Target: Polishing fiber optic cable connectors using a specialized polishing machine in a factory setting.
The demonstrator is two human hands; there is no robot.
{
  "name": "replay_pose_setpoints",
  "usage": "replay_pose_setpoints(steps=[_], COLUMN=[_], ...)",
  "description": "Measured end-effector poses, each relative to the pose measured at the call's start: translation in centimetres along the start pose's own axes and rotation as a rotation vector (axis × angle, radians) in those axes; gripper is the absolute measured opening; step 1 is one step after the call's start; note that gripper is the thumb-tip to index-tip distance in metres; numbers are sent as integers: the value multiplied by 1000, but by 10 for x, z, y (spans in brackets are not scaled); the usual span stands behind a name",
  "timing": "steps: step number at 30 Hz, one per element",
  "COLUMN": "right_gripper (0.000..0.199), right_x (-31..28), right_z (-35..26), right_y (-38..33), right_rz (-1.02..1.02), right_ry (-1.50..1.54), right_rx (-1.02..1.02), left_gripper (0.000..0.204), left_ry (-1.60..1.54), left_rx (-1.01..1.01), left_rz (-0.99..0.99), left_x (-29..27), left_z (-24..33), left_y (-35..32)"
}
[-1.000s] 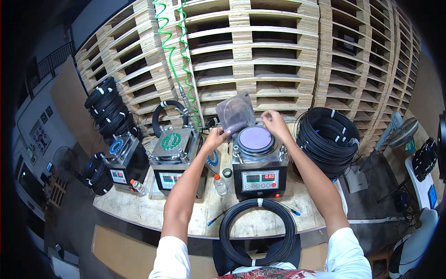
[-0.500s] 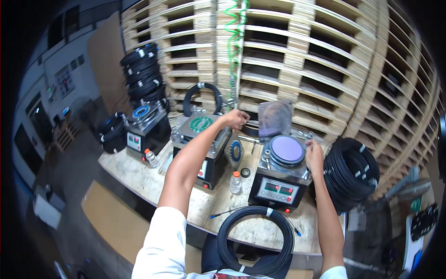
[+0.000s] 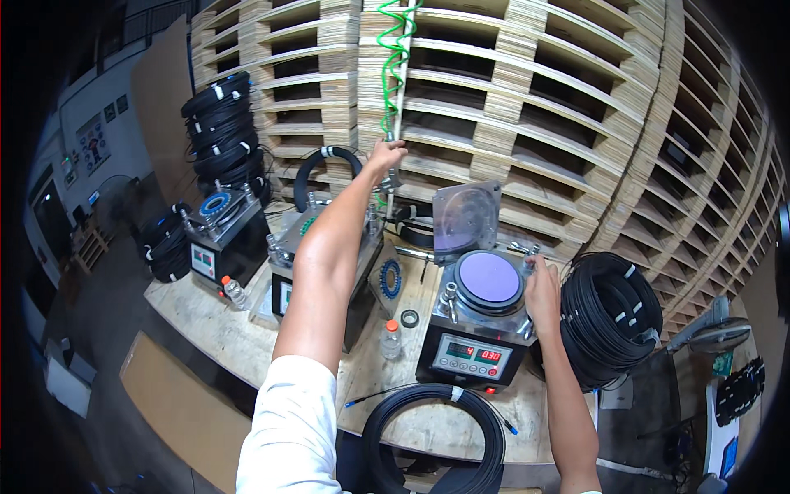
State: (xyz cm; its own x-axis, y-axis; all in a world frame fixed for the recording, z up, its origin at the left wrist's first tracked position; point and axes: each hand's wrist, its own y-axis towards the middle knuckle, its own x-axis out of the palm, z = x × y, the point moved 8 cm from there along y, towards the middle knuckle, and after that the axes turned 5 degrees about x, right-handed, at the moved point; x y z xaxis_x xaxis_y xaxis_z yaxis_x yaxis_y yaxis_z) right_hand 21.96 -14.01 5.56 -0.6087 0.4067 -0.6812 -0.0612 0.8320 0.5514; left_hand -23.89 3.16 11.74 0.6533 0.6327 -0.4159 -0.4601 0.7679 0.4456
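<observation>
My left hand (image 3: pixel 385 155) is stretched far out, its fingers closed around the metal air gun (image 3: pixel 391 178) at the lower end of a green coiled hose (image 3: pixel 390 82). My right hand (image 3: pixel 541 290) grips a metal clamp post (image 3: pixel 533 250) at the right side of the nearest polishing machine, though its fingers partly hide it. A round purple polishing pad (image 3: pixel 489 277) lies on top of that machine (image 3: pixel 471 361), whose red display is lit. Behind the pad stands a clear square plate (image 3: pixel 467 218) with a round disc on it, tilted upright.
A black cable coil (image 3: pixel 374 432) lies at the front edge. A bottle with an orange cap (image 3: pixel 391 339) and a small dark ring (image 3: pixel 409 319) stand beside the machine. More polishing machines (image 3: pixel 226 239) are at left, a cable stack (image 3: pixel 613 321) at right, wooden pallets (image 3: pixel 510 107) behind.
My left hand has moved up and away from above the middle machine to the hose end. My right hand stays at the machine's right side. The display reading has changed, and the view has shifted.
</observation>
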Motion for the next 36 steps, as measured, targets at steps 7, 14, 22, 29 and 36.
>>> replay_pose_setpoints(steps=[7, 14, 22, 29, 36], right_gripper=[35, 29, 48, 48, 26], right_x=[-5, 6, 0, -46, -69], right_z=[21, 21, -32, -94, -78], right_y=[-1, 5, 8, -17, -30], right_rz=[9, 22, -448, -817, -405], right_ry=[-64, -5, 686, 878, 1026], right_rx=[60, 7, -46, 133, 274], left_gripper=[45, 30, 30, 29, 26], left_ry=[-287, -468, -428, -535, -473], left_rx=[-63, 170, 253, 428, 532], left_rz=[-173, -261, -679, -809, -745], left_x=[26, -51, -43, 3, 12], left_z=[37, 126, 214, 281, 294], left_y=[-38, -82, -219, -310, -336])
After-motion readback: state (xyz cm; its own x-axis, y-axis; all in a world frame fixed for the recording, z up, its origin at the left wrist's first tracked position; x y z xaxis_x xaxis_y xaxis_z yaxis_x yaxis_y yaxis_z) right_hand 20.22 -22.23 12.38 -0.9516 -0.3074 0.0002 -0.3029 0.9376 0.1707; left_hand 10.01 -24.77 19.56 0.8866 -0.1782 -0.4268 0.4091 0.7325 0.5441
